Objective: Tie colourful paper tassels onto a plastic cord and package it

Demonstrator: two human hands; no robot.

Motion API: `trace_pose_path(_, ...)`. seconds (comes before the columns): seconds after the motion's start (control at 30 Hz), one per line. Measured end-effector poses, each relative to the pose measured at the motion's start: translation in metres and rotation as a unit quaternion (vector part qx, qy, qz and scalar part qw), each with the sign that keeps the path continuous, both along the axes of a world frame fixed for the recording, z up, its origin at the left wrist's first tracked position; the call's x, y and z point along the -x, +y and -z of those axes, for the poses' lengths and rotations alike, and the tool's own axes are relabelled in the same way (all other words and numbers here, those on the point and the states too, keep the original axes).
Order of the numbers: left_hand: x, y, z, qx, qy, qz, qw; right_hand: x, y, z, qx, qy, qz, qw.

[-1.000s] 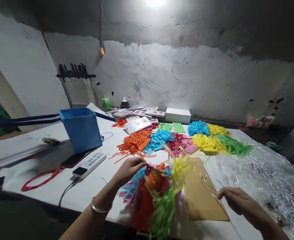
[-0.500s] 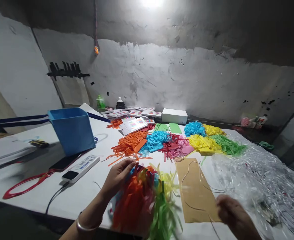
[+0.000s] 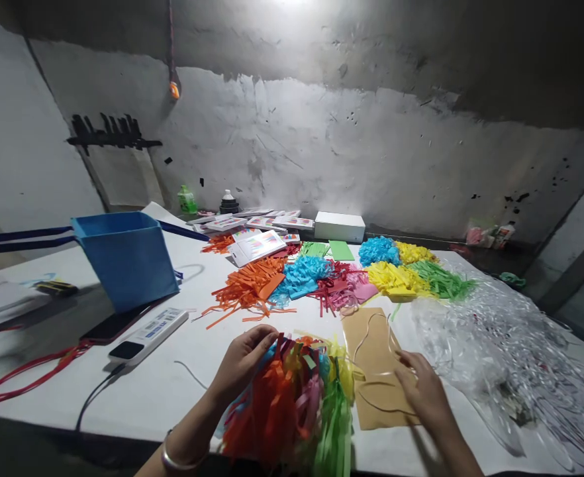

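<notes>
My left hand (image 3: pixel 246 364), with a bangle on its wrist, pinches the upper left end of a multicoloured tissue-paper tassel garland (image 3: pixel 277 404). Orange, pink, yellow and green strips hang down over the table's front edge. To the right, a brown cardboard sheet (image 3: pixel 371 411) lies flat on the table, and a thin pale string (image 3: pixel 370 329) loops over it. My right hand (image 3: pixel 418 381) is above the sheet's right edge, its fingers together on the string; the exact grip is partly hidden.
Bundles of fringed tissue paper in orange (image 3: pixel 252 281), blue (image 3: pixel 304 271) and yellow (image 3: pixel 396 278) lie behind. On the left stand a blue bin (image 3: pixel 126 265) and a white device (image 3: pixel 147 336) with a cable. Clear plastic wrap (image 3: pixel 471 358) covers the right side.
My right hand has moved left and up, from beside the cardboard's lower right corner to over its right edge. The left hand keeps its pinch on the garland. The view has turned slightly.
</notes>
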State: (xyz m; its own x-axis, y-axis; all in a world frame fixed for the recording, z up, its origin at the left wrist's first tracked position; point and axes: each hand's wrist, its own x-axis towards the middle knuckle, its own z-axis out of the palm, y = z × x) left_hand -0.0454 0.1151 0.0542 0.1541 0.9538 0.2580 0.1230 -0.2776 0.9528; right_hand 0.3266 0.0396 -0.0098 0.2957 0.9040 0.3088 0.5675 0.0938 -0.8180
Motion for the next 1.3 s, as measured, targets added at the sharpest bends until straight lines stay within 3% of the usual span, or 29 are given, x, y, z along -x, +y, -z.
trace_pose_path(0.17, -0.003, -0.004, 0.002, 0.009, 0.002, 0.007, 1.0, 0.071, 0.02, -0.013, -0.036, -0.061, -0.151, 0.986)
trace_pose_path(0.27, 0.001, -0.006, 0.0, 0.005, 0.006, 0.008, 1.0, 0.095, 0.029, -0.025, -0.031, -0.07, -0.222, 0.972)
trace_pose_path(0.47, 0.021, -0.023, -0.013, -0.011, 0.026, -0.001, 1.0, 0.087, 0.015, -0.052, 0.006, 0.007, -0.306, 0.952)
trace_pose_path(0.57, 0.028, -0.042, -0.025, -0.026, 0.043, 0.036, 0.998, 0.08, -0.004, -0.064, 0.049, 0.073, -0.342, 0.936)
trace_pose_path(0.7, 0.033, -0.063, -0.045, -0.067, 0.088, 0.129, 0.985, 0.073, -0.026, -0.089, 0.075, 0.038, -0.318, 0.944)
trace_pose_path(0.87, 0.029, -0.068, -0.059, -0.146, 0.14, 0.126, 0.971, 0.063, -0.043, -0.114, 0.053, 0.011, -0.292, 0.955)
trace_pose_path(1.0, 0.023, -0.07, -0.06, -0.189, 0.169, 0.144, 0.956, 0.063, -0.051, -0.11, 0.017, 0.01, -0.265, 0.964)
trace_pose_path(1.1, 0.019, -0.072, -0.062, -0.183, 0.201, 0.146, 0.951, 0.063, -0.057, -0.107, 0.035, 0.001, -0.274, 0.961)
trace_pose_path(1.2, 0.016, -0.072, -0.064, -0.147, 0.205, 0.163, 0.954, 0.059, -0.063, -0.106, 0.045, 0.089, -0.231, 0.968)
trace_pose_path(1.3, 0.01, -0.063, -0.066, -0.091, 0.178, 0.181, 0.963, 0.054, -0.055, -0.103, 0.083, 0.199, -0.255, 0.943)
